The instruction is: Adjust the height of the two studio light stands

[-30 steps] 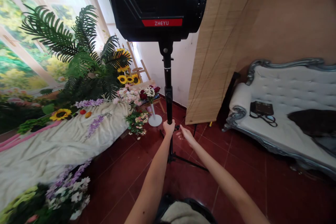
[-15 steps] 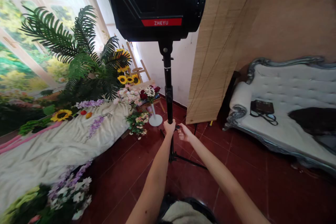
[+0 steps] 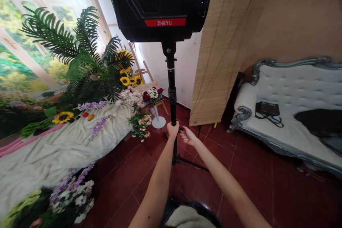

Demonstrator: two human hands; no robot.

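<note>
A black studio light [image 3: 157, 3] with a red ZHEYU label sits on top of an upright black stand pole [image 3: 172, 78]. My left hand [image 3: 173, 129] is wrapped round the lower part of that pole. Just to the right, my right hand [image 3: 187, 136] has its fingers bent at a small dark knob [image 3: 181, 129] that sticks out from the pole. The fingertips are close to the knob, and whether they grip it is too small to tell. The stand's legs [image 3: 192, 164] spread over the dark red tiled floor.
To the left, a cream cloth [image 3: 107, 139] bears flowers and fruit, with a palm plant [image 3: 80, 53] behind. A white round base [image 3: 158, 122] stands beyond the pole. A bamboo blind [image 3: 211, 78] hangs at right, near a pale sofa [image 3: 301, 85] holding a brown bag [image 3: 268, 108].
The fingers of my right hand have loosened slightly and shifted at the knob. My left hand keeps its hold on the pole.
</note>
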